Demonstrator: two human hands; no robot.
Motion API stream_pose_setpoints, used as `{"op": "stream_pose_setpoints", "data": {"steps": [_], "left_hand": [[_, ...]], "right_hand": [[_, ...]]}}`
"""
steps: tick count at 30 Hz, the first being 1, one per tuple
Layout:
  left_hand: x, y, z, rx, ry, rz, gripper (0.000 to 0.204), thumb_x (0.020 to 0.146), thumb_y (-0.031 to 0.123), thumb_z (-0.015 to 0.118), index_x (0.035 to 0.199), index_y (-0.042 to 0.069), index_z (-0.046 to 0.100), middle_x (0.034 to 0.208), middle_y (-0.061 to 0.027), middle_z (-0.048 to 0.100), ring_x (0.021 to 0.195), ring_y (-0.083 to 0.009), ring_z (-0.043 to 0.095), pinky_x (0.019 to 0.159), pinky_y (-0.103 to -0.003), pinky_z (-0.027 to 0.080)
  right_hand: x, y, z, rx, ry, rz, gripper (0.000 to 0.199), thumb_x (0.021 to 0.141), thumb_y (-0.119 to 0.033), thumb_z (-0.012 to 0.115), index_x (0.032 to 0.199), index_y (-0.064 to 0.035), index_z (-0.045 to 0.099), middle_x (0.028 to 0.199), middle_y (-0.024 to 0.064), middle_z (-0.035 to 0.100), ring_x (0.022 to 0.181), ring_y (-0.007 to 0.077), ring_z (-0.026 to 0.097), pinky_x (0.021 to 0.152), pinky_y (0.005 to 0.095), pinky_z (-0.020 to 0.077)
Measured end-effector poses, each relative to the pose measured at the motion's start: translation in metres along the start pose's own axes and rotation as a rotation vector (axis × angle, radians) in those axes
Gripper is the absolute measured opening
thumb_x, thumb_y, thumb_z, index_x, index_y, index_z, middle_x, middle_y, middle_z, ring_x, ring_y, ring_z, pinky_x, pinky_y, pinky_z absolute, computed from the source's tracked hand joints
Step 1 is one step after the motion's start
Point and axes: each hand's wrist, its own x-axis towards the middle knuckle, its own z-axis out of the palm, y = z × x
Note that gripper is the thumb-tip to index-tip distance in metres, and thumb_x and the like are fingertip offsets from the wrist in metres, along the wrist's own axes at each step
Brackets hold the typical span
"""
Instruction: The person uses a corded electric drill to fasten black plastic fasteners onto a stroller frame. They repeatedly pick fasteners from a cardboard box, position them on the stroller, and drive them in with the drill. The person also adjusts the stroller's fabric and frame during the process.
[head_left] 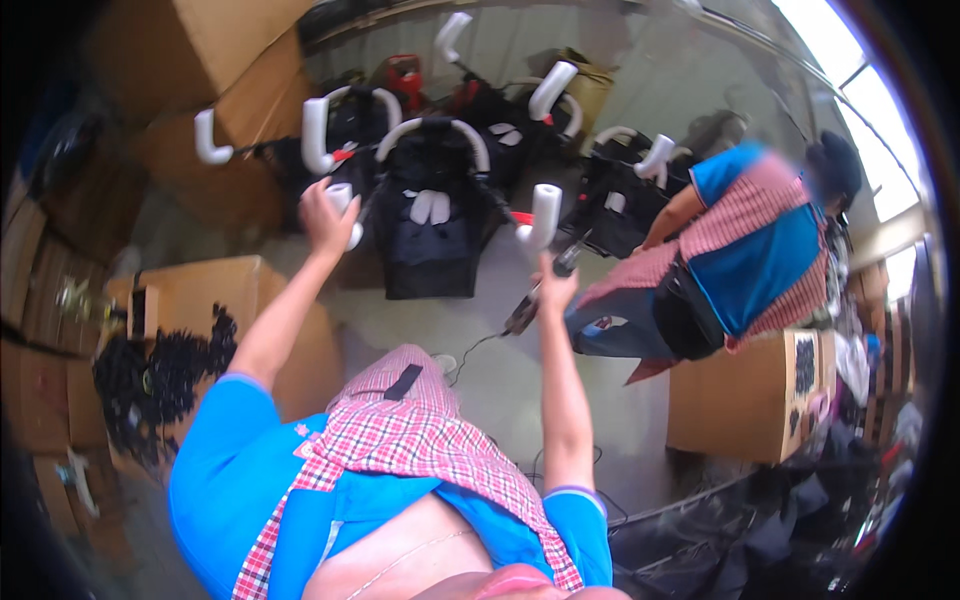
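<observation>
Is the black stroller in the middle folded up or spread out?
Spread out: the stroller shows its wide, flat black seat, and its two white handles stand apart.

No text, label, number or sign is legible. A small badge (pixel 304 451) at the edge of the wearer's checked apron (pixel 420 437) and a pale patch (pixel 604 325) on the co-worker's trousers (pixel 640 305) are too small to make out.

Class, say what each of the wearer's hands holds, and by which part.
Left hand: a white curved handle, around its middle. Right hand: a dark corded tool, around the middle of its body.
</observation>
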Motion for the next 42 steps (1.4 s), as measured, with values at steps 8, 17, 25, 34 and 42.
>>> {"op": "stream_pose_setpoints", "data": {"steps": [8,17,25,34,42], "left_hand": [[-0.174,0.166,0.017,-0.828,-1.564,0.217,0.041,0.096,0.029,0.054,0.123,-0.001,0.051,0.116,-0.0167,0.056,0.113,-0.0272,0.054,0.099,-0.037,0.042],[-0.175,0.292,0.073,-0.912,-3.094,0.495,0.059,0.098,0.055,0.038,0.117,0.002,0.053,0.101,-0.0107,0.062,0.094,-0.0191,0.060,0.087,-0.033,0.048],[-0.218,0.300,0.051,-0.006,-3.637,0.139,0.060,0.092,0.060,0.046,0.120,0.007,0.050,0.086,-0.0094,0.059,0.062,-0.0162,0.057,0.057,-0.028,0.049],[-0.243,0.249,-0.027,0.345,-3.483,0.974,0.055,0.083,0.044,0.067,0.117,0.006,0.049,0.086,-0.0107,0.058,0.065,-0.0176,0.059,0.058,-0.029,0.050],[-0.299,0.222,-0.084,0.151,-3.451,0.957,0.061,0.086,0.044,0.061,0.129,0.003,0.048,0.088,-0.0106,0.062,0.077,-0.0183,0.060,0.069,-0.031,0.049]], "right_hand": [[-0.169,0.019,-0.078,0.253,0.095,0.090,0.024,0.087,-0.004,0.068,0.107,-0.0021,0.054,0.112,0.0119,0.066,0.093,0.0182,0.066,0.084,0.0313,0.0518],[-0.227,-0.034,-0.062,0.292,0.829,-0.092,0.040,0.100,-0.036,0.048,0.118,-0.0003,0.052,0.108,0.0104,0.064,0.096,0.0172,0.062,0.086,0.0310,0.0493],[-0.322,0.010,-0.004,-0.268,1.477,0.026,0.035,0.094,-0.028,0.062,0.113,0.0011,0.059,0.100,0.0113,0.068,0.085,0.0212,0.067,0.070,0.0290,0.0529],[-0.560,0.029,0.050,-0.303,2.049,0.217,0.031,0.092,-0.026,0.063,0.107,0.0015,0.064,0.102,0.0148,0.070,0.096,0.0252,0.068,0.083,0.0337,0.0536],[-0.793,0.020,-0.027,-0.042,2.322,0.125,0.035,0.096,-0.041,0.054,0.104,-0.0092,0.066,0.099,0.0017,0.067,0.088,0.0105,0.062,0.070,0.0252,0.0481]]}}
